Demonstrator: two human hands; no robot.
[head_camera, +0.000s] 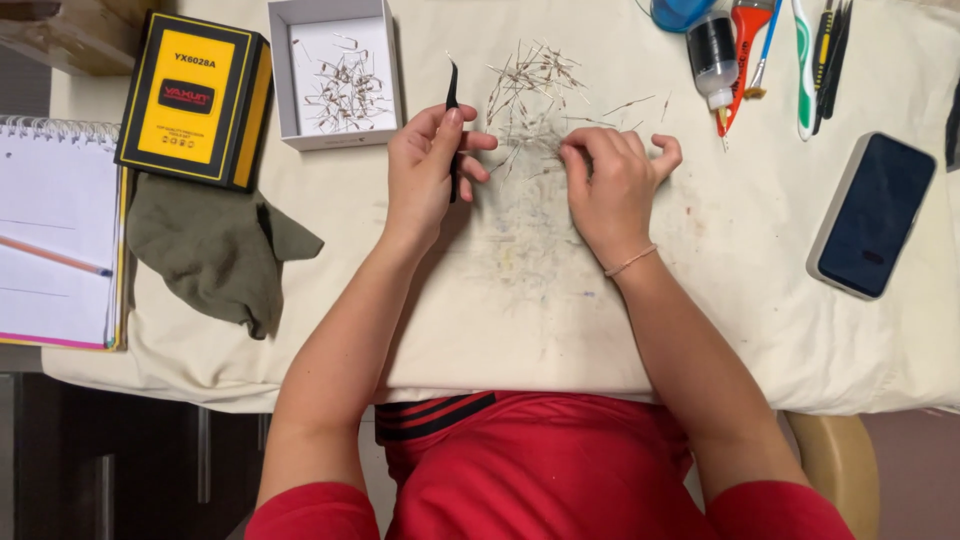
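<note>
My left hand (428, 165) grips black curved tweezers (453, 95), their tip pointing up and away from me. My right hand (612, 180) rests fingers-down on a loose pile of thin wire-legged components (528, 85) scattered over the stained cream cloth (520, 290); the fingertips are pinched at the pile's near edge, and whether they hold a piece is hidden. A small white open box (335, 72) with several more of the same components stands just left of the tweezers.
A yellow-and-black box (197, 95) and a spiral notebook with a pencil (55, 240) lie at left, beside a crumpled olive rag (215, 250). A dark phone (870, 215) lies at right. A small bottle (712, 55), brushes and hand tools (800, 50) sit top right.
</note>
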